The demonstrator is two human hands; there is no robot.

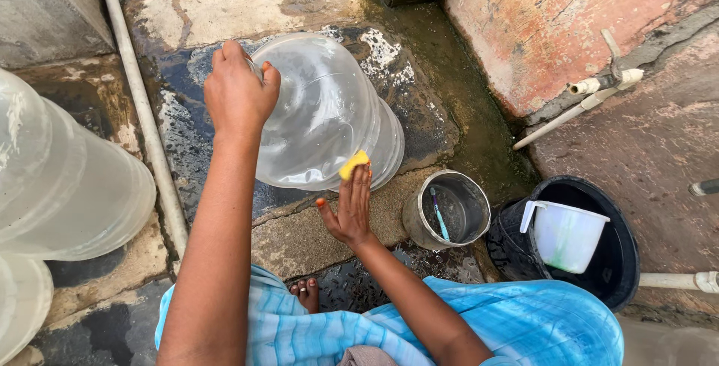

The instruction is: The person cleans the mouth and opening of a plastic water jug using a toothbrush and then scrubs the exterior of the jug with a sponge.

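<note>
While left hand [238, 93] grips one jug [326, 115], right hand [350, 205] presses one sponge [353, 164].

water jug [322, 111]: clear plastic, glossy, smooth, ribbed near base
sponge [353, 164]: yellow foam, matt
small can [448, 209]: dull grey metal
tub [599, 246]: black plastic
mug [565, 235]: white plastic, smooth
floor [299, 239]: rough stone, wet
skirt [524, 321]: blue cloth
</note>
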